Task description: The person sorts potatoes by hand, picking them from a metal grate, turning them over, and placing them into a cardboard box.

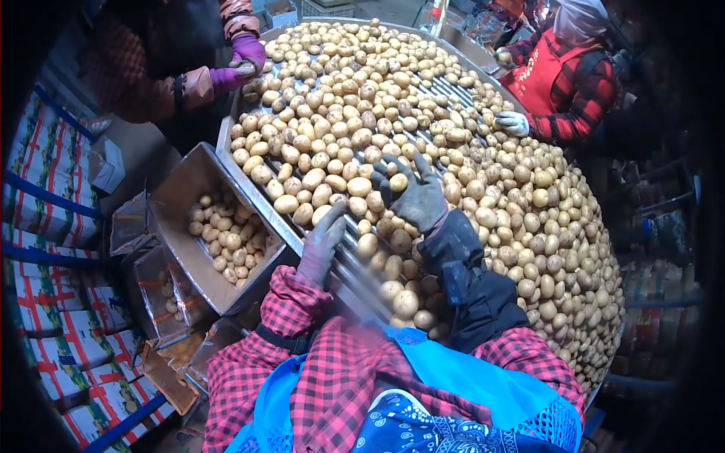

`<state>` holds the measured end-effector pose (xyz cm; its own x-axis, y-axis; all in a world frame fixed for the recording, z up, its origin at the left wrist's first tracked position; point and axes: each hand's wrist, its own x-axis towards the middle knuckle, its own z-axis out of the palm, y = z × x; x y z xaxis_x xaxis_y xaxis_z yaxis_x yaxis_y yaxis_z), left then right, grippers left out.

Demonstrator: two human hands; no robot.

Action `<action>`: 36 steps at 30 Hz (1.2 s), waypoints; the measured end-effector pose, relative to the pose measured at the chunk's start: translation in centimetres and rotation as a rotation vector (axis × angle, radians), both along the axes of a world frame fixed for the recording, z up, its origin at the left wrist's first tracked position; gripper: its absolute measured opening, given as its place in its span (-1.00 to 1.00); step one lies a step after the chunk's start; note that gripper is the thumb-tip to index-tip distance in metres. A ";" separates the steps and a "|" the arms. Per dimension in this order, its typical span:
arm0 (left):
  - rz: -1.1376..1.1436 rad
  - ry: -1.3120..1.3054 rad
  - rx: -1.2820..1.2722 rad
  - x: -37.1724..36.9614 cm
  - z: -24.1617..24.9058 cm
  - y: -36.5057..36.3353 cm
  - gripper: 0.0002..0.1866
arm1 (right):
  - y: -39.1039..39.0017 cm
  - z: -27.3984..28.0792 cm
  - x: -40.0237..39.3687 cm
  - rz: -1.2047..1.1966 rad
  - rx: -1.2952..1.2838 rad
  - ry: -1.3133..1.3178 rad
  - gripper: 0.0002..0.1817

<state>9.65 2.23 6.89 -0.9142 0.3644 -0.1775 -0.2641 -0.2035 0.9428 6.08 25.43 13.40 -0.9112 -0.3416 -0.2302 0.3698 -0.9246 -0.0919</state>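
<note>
My left hand (323, 245), in a greyish glove, is over the metal rim of the sorting table, fingers stretched out and nothing seen in them. Potatoes lie just beyond its fingertips. Farther right, my right hand (417, 202), in a dark grey glove, reaches over the heap of potatoes (555, 249). One potato (398, 182) shows between its thumb and fingers, which curve around it. The palm is hidden. Metal rollers (355, 275) show between my hands, with several potatoes to their right.
A cardboard box (215, 291) partly filled with potatoes stands against the table's left side. More boxes (162, 291) are beyond it, and printed cartons (57, 302) are stacked far left. Across the table are a person in purple gloves (245, 57) and one in a red apron (540, 79).
</note>
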 end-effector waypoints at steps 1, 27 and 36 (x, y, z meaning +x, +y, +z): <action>-0.027 -0.287 0.228 1.0 1.7 0.0 -0.40 | -1.1 -0.3 0.8 0.002 -0.030 0.012 -0.38; 0.297 -0.677 0.681 8.7 -2.0 -15.1 -0.46 | -7.7 -4.3 9.2 0.136 0.790 0.115 -0.34; 0.580 -0.181 0.675 3.4 -1.5 -26.3 -0.61 | -7.1 -4.7 10.9 0.184 0.784 0.075 -0.30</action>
<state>13.02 -24.07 5.41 -0.9655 -0.0656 -0.2518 -0.0806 -0.8447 0.5291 17.00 18.37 8.67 -0.8786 -0.2524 -0.4054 0.4770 -0.5058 -0.7188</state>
